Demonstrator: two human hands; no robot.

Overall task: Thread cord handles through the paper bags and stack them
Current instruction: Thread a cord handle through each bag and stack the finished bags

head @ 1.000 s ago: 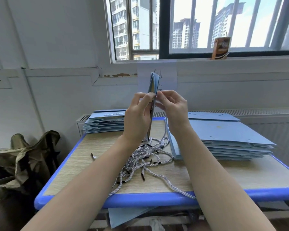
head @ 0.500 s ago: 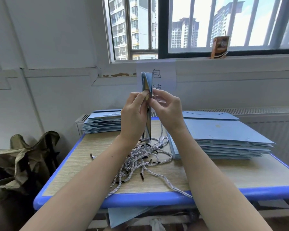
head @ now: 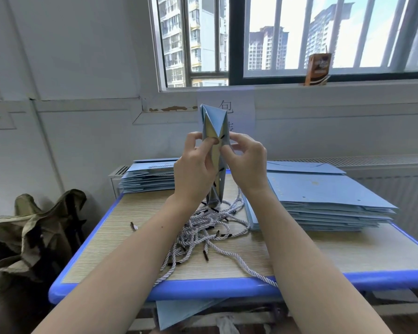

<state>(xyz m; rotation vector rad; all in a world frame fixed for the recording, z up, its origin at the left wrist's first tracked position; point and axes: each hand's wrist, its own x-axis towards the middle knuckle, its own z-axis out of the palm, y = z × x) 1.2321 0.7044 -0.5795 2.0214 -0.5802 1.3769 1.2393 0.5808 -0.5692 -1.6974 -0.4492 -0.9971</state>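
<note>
Table (head: 121, 239) lay below both hands; bag stack (head: 328, 201) right of them, cords (head: 203, 232) beneath. Bag (head: 214, 121) held upright, left hand (head: 194, 169) and right hand (head: 246, 162) pinching it. Threading underway, likely; next, feed cord tip (head: 222, 135) through hole.

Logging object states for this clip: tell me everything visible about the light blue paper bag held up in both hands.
The light blue paper bag is held upright above the table, seen edge-on, with its folded side gusset spread open at the top to show a pale yellowish inside. It looks like stiff, creased paper. The left hand grips it from the left and the right hand pinches it from the right. A black cord tip shows at the fold between the fingers. Its lower end hangs just above the pile of white twisted cords.
</note>
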